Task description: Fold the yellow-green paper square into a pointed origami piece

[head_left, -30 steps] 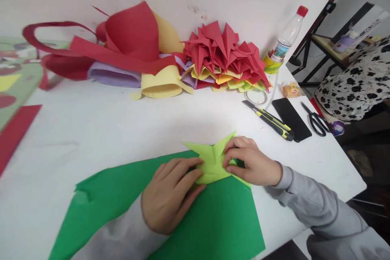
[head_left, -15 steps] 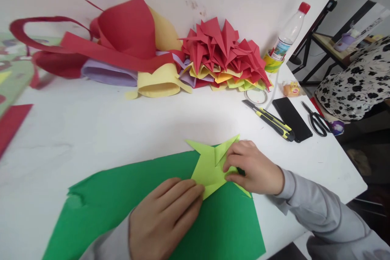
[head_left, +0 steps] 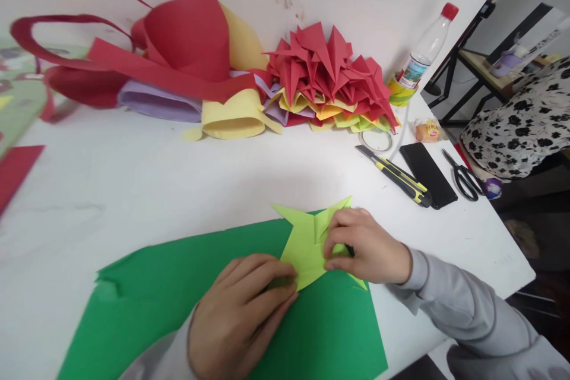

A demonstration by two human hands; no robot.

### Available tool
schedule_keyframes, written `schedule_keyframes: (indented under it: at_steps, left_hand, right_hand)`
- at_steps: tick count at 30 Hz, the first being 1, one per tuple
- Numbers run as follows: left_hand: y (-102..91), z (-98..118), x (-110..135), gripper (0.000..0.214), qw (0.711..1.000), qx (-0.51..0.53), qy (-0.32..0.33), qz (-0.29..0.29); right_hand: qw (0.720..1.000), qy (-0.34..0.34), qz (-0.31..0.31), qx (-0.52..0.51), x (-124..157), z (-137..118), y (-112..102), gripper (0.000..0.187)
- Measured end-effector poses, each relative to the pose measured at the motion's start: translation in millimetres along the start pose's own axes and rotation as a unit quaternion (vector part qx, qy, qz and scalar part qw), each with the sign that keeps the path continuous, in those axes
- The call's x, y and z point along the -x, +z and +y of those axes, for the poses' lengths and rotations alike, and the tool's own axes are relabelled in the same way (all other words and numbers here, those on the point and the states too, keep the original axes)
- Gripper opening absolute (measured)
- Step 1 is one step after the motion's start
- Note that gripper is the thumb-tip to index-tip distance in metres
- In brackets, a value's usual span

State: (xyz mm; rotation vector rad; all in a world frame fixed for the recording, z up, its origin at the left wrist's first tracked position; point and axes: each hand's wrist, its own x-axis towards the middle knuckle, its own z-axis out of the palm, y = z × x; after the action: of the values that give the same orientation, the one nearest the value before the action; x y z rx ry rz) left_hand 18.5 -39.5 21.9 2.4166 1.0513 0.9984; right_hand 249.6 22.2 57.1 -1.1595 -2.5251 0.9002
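Note:
A light-green folded paper star [head_left: 305,243] lies over the upper right part of a dark green sheet of paper [head_left: 187,267]. My left hand [head_left: 247,312] is closed at the star's lower left corner, its fingertips and thumb on the paper edge. On the star's right side my right hand [head_left: 365,246] pinches a fold between thumb and fingers. Its fingers cover part of that side. One point sticks out to the upper left, another to the upper right, and one shows below my right hand.
Along the wall sit red folded paper spikes [head_left: 332,71] and rolled red paper [head_left: 187,35]. To the right lie a utility knife [head_left: 394,175], a black phone [head_left: 428,175], scissors [head_left: 465,175] and a tape roll [head_left: 376,139]. A bottle [head_left: 421,50] stands behind; a person in patterned clothing [head_left: 521,116] is beyond.
My left hand's fingers have bent and drawn together with the thumb at the star's corner. My right hand has shifted very slightly left. The star stays in place.

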Motion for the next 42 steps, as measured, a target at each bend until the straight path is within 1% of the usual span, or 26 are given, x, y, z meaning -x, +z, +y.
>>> schedule_keyframes:
  at_steps: [7, 12, 16, 21, 26, 31, 35, 42]
  left_hand:
    - [-0.4, -2, 3, 0.027, 0.996, -0.008, -0.086, -0.006]
    - [-0.9, -2, -1, 0.03, 0.991, -0.003, -0.133, -0.023]
    - [-0.2, -1, -3, 0.029, 0.987, 0.021, -0.159, -0.012]
    - [0.4, 5, -4, 0.027, 0.984, 0.027, -0.173, -0.003]
    - [4.6, 7, -5, 0.024, 0.984, 0.008, -0.178, 0.021]
    - [8.4, 4, -4, 0.026, 0.987, -0.029, -0.159, 0.011]
    - [7.8, 4, -4, 0.03, 0.983, -0.075, -0.169, -0.002]
    - [5.2, 5, -7, 0.032, 0.982, -0.089, -0.166, -0.023]
  right_hand:
    - [1.0, 0.002, -0.013, -0.015, -1, -2, -3, 0.011]
    - [1.0, 0.004, -0.018, -0.018, -1, -2, -4, 0.011]
    - [1.0, -0.004, -0.02, -0.015, -1, 1, -4, 0.011]
    - [1.0, -0.006, -0.019, -0.02, -1, 3, -4, 0.012]
    - [1.0, -0.004, -0.023, -0.018, 0, 0, -5, 0.011]
    - [0.999, 0.001, -0.023, -0.025, 1, -1, -5, 0.012]
    - [0.999, 0.005, -0.027, -0.022, 0, -2, -5, 0.011]
    - [1.0, 0.008, -0.028, -0.013, 1, -4, -6, 0.011]
